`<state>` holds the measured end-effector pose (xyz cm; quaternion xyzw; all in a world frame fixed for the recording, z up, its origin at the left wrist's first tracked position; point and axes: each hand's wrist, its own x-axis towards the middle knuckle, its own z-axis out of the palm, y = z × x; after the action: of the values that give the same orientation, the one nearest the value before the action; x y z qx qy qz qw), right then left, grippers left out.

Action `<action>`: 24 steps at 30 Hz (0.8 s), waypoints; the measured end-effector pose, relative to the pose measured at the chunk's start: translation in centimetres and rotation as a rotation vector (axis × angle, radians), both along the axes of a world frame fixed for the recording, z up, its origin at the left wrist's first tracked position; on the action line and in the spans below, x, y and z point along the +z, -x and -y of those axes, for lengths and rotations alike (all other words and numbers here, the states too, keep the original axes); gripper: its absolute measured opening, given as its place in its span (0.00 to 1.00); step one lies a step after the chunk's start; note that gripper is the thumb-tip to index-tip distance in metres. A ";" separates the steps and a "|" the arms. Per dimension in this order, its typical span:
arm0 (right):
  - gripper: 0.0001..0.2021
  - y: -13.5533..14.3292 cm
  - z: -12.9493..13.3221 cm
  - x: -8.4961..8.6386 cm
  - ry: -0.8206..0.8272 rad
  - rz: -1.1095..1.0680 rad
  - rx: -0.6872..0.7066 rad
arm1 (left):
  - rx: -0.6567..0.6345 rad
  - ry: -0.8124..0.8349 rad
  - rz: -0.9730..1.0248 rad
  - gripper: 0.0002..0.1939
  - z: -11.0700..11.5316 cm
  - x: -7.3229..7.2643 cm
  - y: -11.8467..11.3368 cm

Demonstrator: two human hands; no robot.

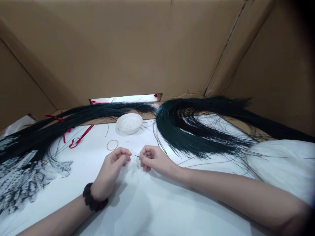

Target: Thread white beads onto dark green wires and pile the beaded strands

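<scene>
Nearest me, a dark scrunchie (94,199) circled the person's L wrist, just above the white worktop (118,216). Ahead of it the L hand (112,168) had its fingers curled in, thumb & index narrow; couldn't tell if anything sat btwn them. Opp. it, the R hand (156,159) pinched a thin dark strand (137,156), whose short end stuck out twd the L hand, mid-worktop. The hands were close but apart, w/ some pale, blurry wisps (133,167) under & btwn them.

Far L, a mass of white-patterned ends (27,180) spilled over the worktop, joined to a long dark bundle (95,111) that ran back & across. On the R, a white plastic bag (283,164) bulged by the edge.

A bit past the L hand lay a yellow rubber band (112,150); L of that, a looped red ribbon (85,133). Behind, a small white bowl (129,124) held white bits, too small to ID. To its R, a 2nd dark bundle (172,129) bent round in a U, loose strands fanning out.

At the back, cardboard walls (128,49) closed things in, w/ a low slot (128,98) cut thru, approx. behind the bowl.
</scene>
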<state>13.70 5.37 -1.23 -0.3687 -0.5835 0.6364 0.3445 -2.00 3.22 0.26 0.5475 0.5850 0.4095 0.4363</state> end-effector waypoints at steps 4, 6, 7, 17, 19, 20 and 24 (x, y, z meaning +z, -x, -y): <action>0.02 0.0 0.0 0.4 0.006 0.046 0.025 | -0.038 -0.030 0.062 0.04 0.4 0.0 -0.3; 0.02 0.0 0.0 0.6 0.017 0.063 0.034 | -0.043 -0.053 0.052 0.05 0.4 -0.1 -0.3; 0.02 0.1 0.0 0.6 0.023 0.068 0.036 | -0.043 -0.056 0.038 0.06 0.5 -0.2 -0.2; 0.01 0.0 0.1 0.6 0.024 0.084 0.023 | -0.026 0.029 0.071 0.11 0.6 0.1 -0.5; 0.02 0.0 0.1 0.6 0.024 0.084 0.013 | -0.021 0.052 0.093 0.11 0.6 0.2 -0.5; 0.03 0.0 0.1 0.6 0.024 0.086 0.008 | -0.021 0.061 0.102 0.11 0.6 0.2 -0.5; 0.03 0.0 0.2 0.7 0.015 0.094 0.005 | -0.038 0.099 0.113 0.10 0.6 0.1 -0.5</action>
<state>13.66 5.21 -0.54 -0.3992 -0.5952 0.6237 0.3122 -1.49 2.60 0.38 0.5123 0.5685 0.4019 0.5029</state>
